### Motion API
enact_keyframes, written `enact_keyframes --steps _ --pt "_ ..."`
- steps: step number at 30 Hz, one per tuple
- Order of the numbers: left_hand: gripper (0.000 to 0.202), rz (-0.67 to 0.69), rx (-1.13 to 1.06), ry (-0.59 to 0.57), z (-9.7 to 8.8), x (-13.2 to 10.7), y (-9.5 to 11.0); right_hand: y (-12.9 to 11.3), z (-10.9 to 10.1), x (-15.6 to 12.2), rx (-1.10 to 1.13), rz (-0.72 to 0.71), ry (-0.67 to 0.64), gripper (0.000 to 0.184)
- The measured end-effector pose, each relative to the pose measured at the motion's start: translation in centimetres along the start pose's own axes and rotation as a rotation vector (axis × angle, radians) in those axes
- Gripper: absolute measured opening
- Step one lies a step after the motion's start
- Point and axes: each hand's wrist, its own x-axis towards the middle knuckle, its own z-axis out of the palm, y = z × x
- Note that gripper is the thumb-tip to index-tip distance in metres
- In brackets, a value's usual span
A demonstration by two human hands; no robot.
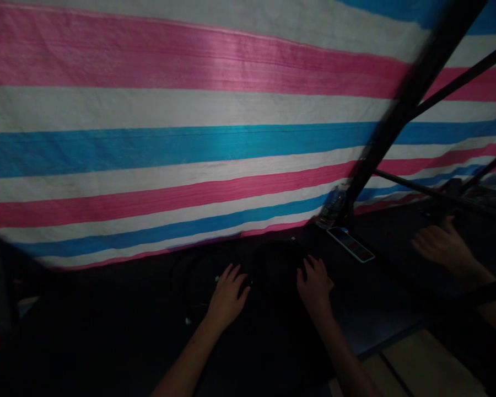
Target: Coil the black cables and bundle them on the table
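Observation:
My left hand (229,296) rests low over the black tabletop (107,320), its fingers spread. A thin dark cord-like loop (186,286) and a small white piece (187,320) lie beside it. My right hand (315,286) is farther right, its fingers apart and slightly bent. Between the two hands is a dark rounded shape (275,264), too dark to name. Whether either hand touches it cannot be made out. A small tan bit (329,284) shows at the right edge of my right hand, its kind unclear.
A phone (350,244) lies right of my hands, near a clear plastic bottle (334,205). A black metal post (388,127) slants up there. Another person's hand (444,242) reaches in at the right. A striped tarp (169,149) hangs behind the table.

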Motion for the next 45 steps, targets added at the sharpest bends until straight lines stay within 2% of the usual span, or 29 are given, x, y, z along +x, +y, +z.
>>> enact_keyframes --steps 4,8,12,20,22,27,33,39,42,45 --pt "0.030 -0.016 -0.040 0.030 0.0 -0.1 0.1 1.8 0.5 -0.2 -0.086 -0.071 -0.074 0.049" --pt "0.036 0.010 -0.052 0.028 0.1 -0.1 0.3 2.0 1.0 -0.5 -0.154 -0.101 -0.075 0.057" --pt "0.042 0.041 -0.021 -0.008 0.2 -0.2 0.0 1.5 0.7 0.0 -0.237 -0.169 -0.180 0.043" --pt "0.051 0.090 0.033 -0.076 -0.5 -0.2 0.1 1.9 -0.4 0.8 -0.211 -0.270 -0.212 0.036" --pt "0.054 0.110 0.037 -0.079 -0.7 -0.2 0.2 1.9 -0.3 0.7 -0.201 -0.265 -0.194 0.034" --pt "0.049 0.095 -0.002 -0.067 -0.6 -0.1 0.1 2.1 0.1 0.7 -0.114 -0.251 -0.031 0.035" --pt "0.037 0.026 -0.131 0.024 -0.2 0.1 0.1 2.4 0.4 1.8 0.046 -0.181 0.039 0.039" --pt "0.033 0.006 -0.237 0.063 -0.3 0.3 0.2 1.8 -0.6 3.0 0.103 -0.195 0.110 0.038" --pt "0.031 -0.019 -0.269 0.081 -0.3 0.3 0.3 1.1 -0.8 3.5 0.083 -0.235 0.104 0.036" --pt "0.029 -0.025 -0.281 0.089 -0.2 0.3 0.3 0.5 -0.5 4.3 -0.021 -0.259 -0.010 0.038"
